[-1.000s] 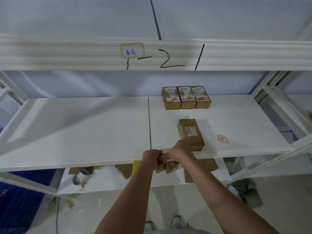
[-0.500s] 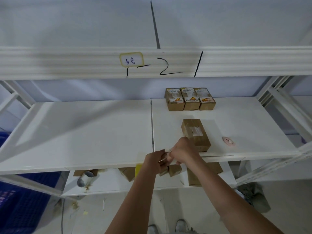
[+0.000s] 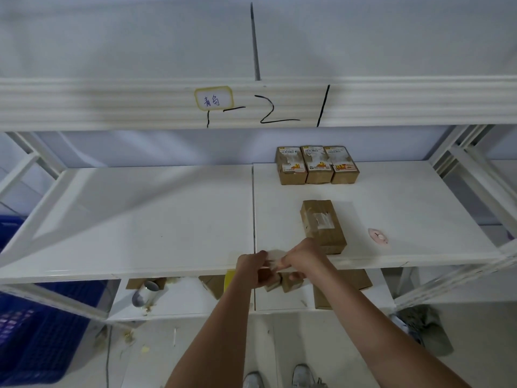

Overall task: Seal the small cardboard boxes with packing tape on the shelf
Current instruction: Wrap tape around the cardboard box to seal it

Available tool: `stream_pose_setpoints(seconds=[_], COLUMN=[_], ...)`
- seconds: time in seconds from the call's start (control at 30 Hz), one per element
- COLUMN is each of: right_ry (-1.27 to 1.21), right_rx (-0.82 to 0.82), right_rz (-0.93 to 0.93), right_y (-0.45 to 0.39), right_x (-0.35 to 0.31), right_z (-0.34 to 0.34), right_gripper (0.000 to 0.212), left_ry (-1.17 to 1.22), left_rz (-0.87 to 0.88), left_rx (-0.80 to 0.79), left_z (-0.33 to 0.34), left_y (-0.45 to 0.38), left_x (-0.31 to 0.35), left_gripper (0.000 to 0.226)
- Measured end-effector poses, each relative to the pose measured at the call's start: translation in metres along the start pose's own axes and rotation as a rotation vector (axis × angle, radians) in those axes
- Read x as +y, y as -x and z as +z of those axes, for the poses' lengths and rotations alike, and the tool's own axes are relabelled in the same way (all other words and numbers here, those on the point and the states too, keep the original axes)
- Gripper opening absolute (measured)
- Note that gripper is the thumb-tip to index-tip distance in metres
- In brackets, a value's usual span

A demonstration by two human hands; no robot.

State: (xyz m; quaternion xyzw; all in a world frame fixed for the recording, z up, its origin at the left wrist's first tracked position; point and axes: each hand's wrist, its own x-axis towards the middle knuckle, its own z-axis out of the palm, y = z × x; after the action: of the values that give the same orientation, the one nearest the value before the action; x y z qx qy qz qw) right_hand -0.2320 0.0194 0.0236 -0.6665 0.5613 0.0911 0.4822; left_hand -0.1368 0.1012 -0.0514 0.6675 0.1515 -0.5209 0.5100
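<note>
while both hands pinch a tape strip (image 3: 272,257) at the shelf's (image 3: 167,219) near edge, left grip (image 3: 250,266) and right grip (image 3: 303,257) next carry it to the lone box (image 3: 321,225).

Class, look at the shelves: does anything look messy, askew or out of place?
Yes. The lower shelf holds a tipped can with yellowish crumbs around it. The taped box lies slightly askew, unlike the three neatly lined boxes.

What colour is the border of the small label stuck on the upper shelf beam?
Yellow, around a white label with blue handwriting; the head view shows it.
</note>
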Motion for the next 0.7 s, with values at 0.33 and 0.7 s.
stream_pose_setpoints(seconds=[0.33,0.7], right_ry=[-0.11,-0.253], right_rx=[-0.007,-0.088], right_rz=[0.041,0.132], right_y=[-0.006,-0.005], right_x=[0.012,-0.006], right_z=[0.005,0.001], right_gripper=[0.039,0.045], left_ry=[-0.343,-0.335], left_rz=[0.014,0.062], left_rx=[0.213,0.278], left_z=[0.003,-0.002], left_y=[-0.009,-0.024], left_x=[0.013,0.006], left_gripper=[0.043,0.039])
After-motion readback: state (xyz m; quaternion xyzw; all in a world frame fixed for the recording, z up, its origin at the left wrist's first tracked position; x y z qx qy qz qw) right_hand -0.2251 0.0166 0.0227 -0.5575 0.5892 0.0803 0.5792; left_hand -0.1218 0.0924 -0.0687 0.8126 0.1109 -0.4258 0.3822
